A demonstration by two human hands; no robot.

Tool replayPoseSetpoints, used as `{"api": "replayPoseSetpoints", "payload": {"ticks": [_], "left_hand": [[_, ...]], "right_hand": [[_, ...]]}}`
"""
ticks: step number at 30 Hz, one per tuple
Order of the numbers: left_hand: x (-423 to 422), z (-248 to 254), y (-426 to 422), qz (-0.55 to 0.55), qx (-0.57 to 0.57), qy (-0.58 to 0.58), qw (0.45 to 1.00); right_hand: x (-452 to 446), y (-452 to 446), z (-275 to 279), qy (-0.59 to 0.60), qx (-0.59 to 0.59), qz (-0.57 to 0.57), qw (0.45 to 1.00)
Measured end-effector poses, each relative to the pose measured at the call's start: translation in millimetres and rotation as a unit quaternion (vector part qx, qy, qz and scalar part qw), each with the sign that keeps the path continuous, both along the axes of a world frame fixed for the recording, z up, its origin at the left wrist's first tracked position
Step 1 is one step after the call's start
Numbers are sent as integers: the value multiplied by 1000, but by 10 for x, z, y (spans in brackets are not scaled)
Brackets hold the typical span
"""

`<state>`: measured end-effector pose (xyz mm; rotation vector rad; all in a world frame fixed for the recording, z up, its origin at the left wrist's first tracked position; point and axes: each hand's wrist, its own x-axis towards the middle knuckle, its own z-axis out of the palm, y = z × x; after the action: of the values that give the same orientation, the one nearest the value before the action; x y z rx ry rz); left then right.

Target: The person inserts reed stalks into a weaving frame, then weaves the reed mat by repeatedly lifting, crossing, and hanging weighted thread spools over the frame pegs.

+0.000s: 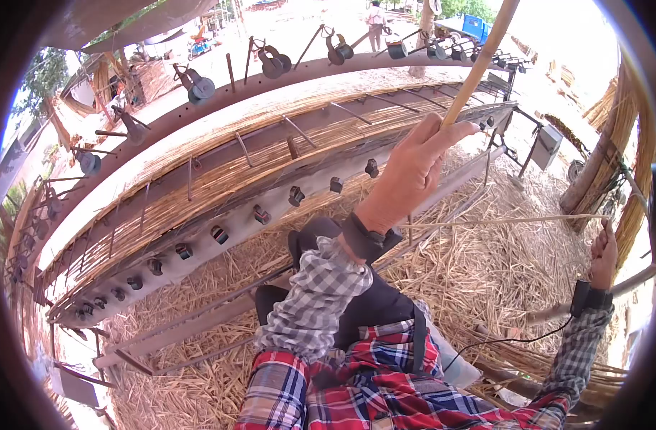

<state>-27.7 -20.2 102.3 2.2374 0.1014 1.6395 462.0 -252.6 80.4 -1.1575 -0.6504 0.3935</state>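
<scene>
My left hand (pixel 414 168) is closed around a thick tan reed stalk (pixel 478 68), which slants up and out of view at the top right. Out at the far right, my right hand (pixel 601 254) has its fingers closed, with the tips at the end of a thin reed (pixel 514 220). That thin reed stretches left across the straw, passing behind my left wrist. In front of me is a long frame bearing a reed mat (pixel 163 193), with metal rods across it and a row of dark clips (pixel 296 196) along its near edge.
Wire spools (pixel 274 64) hang along the curved far beam (pixel 227 97). Loose straw (pixel 478 272) covers the ground. Reed bundles (pixel 607 154) stand at the right, near a grey metal box (pixel 547 145). A person (pixel 376 25) and a blue vehicle (pixel 475 27) are in the distance.
</scene>
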Motion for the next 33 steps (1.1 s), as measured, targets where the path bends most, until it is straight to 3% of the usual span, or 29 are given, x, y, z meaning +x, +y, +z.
{"api": "replayPoseSetpoints", "payload": {"ticks": [3, 5, 7, 8, 9, 10, 17, 21, 22, 26, 33], "left_hand": [[227, -84, -87, -9, 4, 20, 1000], [440, -132, -132, -12, 15, 23, 1000], [616, -114, -112, -16, 61, -102, 993], [605, -115, -88, -21, 22, -95, 995], [571, -99, -50, -26, 22, -95, 995], [515, -58, 1, -15, -14, -85, 996], [414, 48, 252, 16, -82, -38, 996], [428, 87, 386, 49, 12, -28, 998], [440, 95, 410, 44, -7, -24, 999], [369, 106, 447, 35, -25, -19, 999], [354, 103, 395, -2, -27, -28, 999]], "right_hand": [[-441, 103, 506, -63, 19, -13, 998], [-572, 141, 775, -199, 103, 67, 972], [-419, 151, 1025, -176, 119, -19, 977], [-383, 66, 1195, -105, 151, 32, 982], [-7, -39, 1195, -111, 187, 144, 965], [26, -89, 1210, -112, 189, 140, 966], [18, -345, 1443, -232, 163, -106, 953], [87, -797, 1369, -299, 49, -246, 921], [109, -885, 1310, -316, 11, -274, 908], [130, -972, 1294, -392, -90, -366, 839], [83, -917, 1929, -519, -110, -529, 663]]}}
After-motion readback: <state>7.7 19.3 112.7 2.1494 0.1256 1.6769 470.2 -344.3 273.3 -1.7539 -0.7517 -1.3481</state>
